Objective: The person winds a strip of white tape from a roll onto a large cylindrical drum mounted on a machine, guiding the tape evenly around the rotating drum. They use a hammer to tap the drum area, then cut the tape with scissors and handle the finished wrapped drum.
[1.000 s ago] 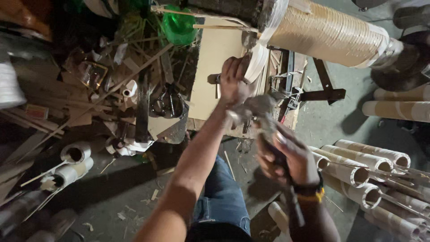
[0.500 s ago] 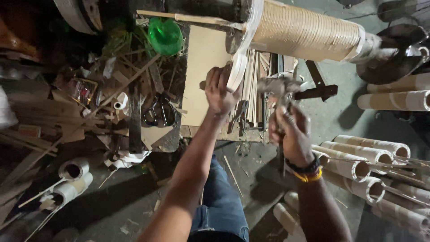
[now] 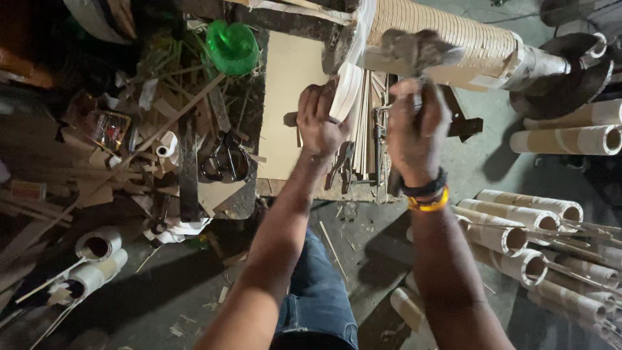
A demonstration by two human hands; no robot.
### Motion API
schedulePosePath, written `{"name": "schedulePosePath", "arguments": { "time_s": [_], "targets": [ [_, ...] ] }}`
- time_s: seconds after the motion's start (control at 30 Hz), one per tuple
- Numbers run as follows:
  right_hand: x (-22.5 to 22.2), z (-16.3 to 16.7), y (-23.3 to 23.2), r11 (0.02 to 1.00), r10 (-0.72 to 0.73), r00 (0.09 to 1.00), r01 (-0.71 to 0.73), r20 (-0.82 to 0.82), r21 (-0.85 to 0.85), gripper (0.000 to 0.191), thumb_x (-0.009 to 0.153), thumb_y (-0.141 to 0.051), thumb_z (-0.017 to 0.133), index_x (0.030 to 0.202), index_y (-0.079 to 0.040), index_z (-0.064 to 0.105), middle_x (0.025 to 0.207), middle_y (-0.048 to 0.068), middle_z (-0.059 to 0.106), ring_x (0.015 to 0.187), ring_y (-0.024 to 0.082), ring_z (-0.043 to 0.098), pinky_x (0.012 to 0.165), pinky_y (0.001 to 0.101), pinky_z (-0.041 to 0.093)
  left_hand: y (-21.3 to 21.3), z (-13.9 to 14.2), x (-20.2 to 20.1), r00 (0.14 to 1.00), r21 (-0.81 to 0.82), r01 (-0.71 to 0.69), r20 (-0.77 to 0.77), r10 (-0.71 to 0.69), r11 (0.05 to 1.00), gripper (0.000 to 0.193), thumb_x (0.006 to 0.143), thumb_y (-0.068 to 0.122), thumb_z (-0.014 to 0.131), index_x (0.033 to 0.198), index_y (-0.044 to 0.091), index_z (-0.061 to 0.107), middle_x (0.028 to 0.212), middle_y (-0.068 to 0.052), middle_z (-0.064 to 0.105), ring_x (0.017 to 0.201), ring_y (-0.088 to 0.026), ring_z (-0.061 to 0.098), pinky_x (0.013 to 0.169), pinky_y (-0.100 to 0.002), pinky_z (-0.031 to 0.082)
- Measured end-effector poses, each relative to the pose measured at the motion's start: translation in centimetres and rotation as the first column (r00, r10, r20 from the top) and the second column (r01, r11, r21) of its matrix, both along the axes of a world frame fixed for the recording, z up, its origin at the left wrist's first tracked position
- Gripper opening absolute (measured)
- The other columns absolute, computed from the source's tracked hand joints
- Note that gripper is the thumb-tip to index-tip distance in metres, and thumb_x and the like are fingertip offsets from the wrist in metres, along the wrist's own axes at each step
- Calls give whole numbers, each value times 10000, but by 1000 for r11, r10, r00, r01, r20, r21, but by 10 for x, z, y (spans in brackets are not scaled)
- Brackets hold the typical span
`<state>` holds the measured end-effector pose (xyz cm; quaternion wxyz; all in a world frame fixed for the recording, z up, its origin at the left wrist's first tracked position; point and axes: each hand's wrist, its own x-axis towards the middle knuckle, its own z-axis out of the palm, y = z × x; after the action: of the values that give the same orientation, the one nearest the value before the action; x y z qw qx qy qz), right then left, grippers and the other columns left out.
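Note:
My left hand (image 3: 321, 120) grips a pale curved strip (image 3: 348, 87) that hangs from a large ribbed cardboard roll (image 3: 447, 35) mounted on a shaft across the top. My right hand (image 3: 414, 123), with dark and orange bands on the wrist, is closed around a grey metal hand tool (image 3: 414, 52), likely a staple gun, whose head is raised against the roll's lower side. Both hands are above the edge of a low work block (image 3: 291, 104) topped with tan board.
Black scissors (image 3: 225, 162), wood scraps and paper rolls litter the left. A green plastic object (image 3: 232, 46) lies at top. Several cardboard tubes (image 3: 518, 227) are stacked on the floor at right, with more tubes (image 3: 570, 136) above. My knee in jeans (image 3: 317, 291) is below.
My right hand has lifted the metal tool from waist level up to the underside of the roll. My left hand has moved up along the pale strip.

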<state>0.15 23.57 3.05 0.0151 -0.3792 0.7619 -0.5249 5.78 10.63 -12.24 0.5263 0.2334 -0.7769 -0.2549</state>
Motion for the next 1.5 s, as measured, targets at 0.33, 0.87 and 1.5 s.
{"name": "schedulePosePath", "arguments": {
  "time_s": [0.33, 0.87, 1.5],
  "targets": [
    [-29, 7, -66, 875, -125, 963, 220, -238, 431, 282, 1181, -283, 505, 1112, -32, 614, 850, 141, 600, 747, 257, 555, 695, 465, 491, 3, 22, 6, 997, 46, 38, -63, -35, 998, 424, 790, 147, 790, 1137, -57, 657, 1062, -180, 694, 975, -359, 675, 939, -474, 578],
    [-51, 19, -44, 857, 126, 779, 227, -615, 463, 139, 1205, -186, 581, 1140, -65, 605, 962, 116, 642, 883, 342, 650, 705, 457, 493, 7, 6, 10, 999, -24, 30, -32, -31, 999, 338, 820, 111, 873, 1103, 31, 706, 1062, -144, 697, 910, -329, 657, 887, -481, 546],
    [-11, -8, -56, 966, -162, 976, 128, -143, -223, 325, 1172, -340, 497, 1093, -34, 573, 912, 90, 584, 816, 221, 545, 732, 364, 468, 3, 23, 19, 999, 60, 27, -35, -25, 998, 388, 778, 74, 816, 1131, -9, 680, 1089, -136, 693, 986, -323, 652, 947, -475, 550]
  ]
}}
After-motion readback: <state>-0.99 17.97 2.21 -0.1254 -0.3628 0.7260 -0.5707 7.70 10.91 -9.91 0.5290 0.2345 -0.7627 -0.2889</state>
